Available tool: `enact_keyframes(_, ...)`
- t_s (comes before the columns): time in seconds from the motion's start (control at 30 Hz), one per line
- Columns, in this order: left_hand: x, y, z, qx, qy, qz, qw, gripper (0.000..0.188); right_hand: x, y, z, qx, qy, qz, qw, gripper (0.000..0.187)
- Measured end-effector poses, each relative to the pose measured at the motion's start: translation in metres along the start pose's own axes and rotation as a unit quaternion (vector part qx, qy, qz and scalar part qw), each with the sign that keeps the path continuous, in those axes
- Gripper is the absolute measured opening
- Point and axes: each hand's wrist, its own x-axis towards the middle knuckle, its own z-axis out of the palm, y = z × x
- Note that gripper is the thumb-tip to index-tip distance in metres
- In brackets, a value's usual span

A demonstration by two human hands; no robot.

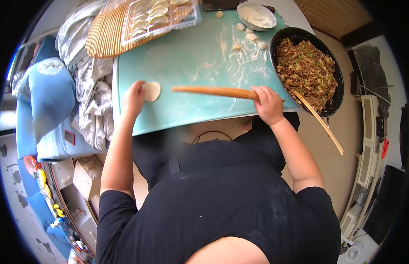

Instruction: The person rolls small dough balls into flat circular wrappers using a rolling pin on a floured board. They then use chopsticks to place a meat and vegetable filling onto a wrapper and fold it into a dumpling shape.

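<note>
My left hand [134,100] pinches the left edge of a thin round dumpling wrapper [152,91] over the left side of the green mat [178,112]. Its fingers are closed on the dough. Toward the right, my right hand [269,104] is wrapped round one end of a tapered wooden rolling pin [213,91]. The pin points left across the mat, its free tip apart from the wrapper. Whether the pin touches the mat I cannot tell. Small dough pieces [252,37] lie in scattered flour beyond my right hand.
A black pan [274,66] of minced filling [307,72] stands at the right, with chopsticks [321,125] across its near rim. A metal bowl of flour [257,17] sits far right. Folded dumplings [158,9] fill a clear tray over a woven mat [103,35] at the far left.
</note>
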Motion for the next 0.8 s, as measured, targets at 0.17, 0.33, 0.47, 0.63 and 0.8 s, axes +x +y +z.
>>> enact_keyframes(0.17,0.025,0.044,0.03,0.111,0.081,0.183,0.973,0.029,0.003,0.008,0.011,-0.031,0.031,0.159,0.986,0.038)
enact_keyframes(0.33,0.075,0.114,0.112,0.157,-0.004,0.261,0.952,0.048,-0.002,0.011,0.016,-0.05,0.074,0.16,0.983,0.041)
enact_keyframes(0.47,0.16,0.124,0.143,0.181,0.029,0.153,0.971,0.054,-0.006,0.01,0.014,-0.034,0.105,0.148,0.983,0.042)
enact_keyframes(0.63,0.216,0.105,0.159,0.253,0.095,0.156,0.95,0.05,-0.012,0.012,0.015,-0.031,0.097,0.16,0.982,0.042)
enact_keyframes(0.8,0.214,0.14,0.155,0.113,0.024,0.283,0.952,0.034,-0.013,0.011,0.019,-0.028,0.103,0.145,0.984,0.051)
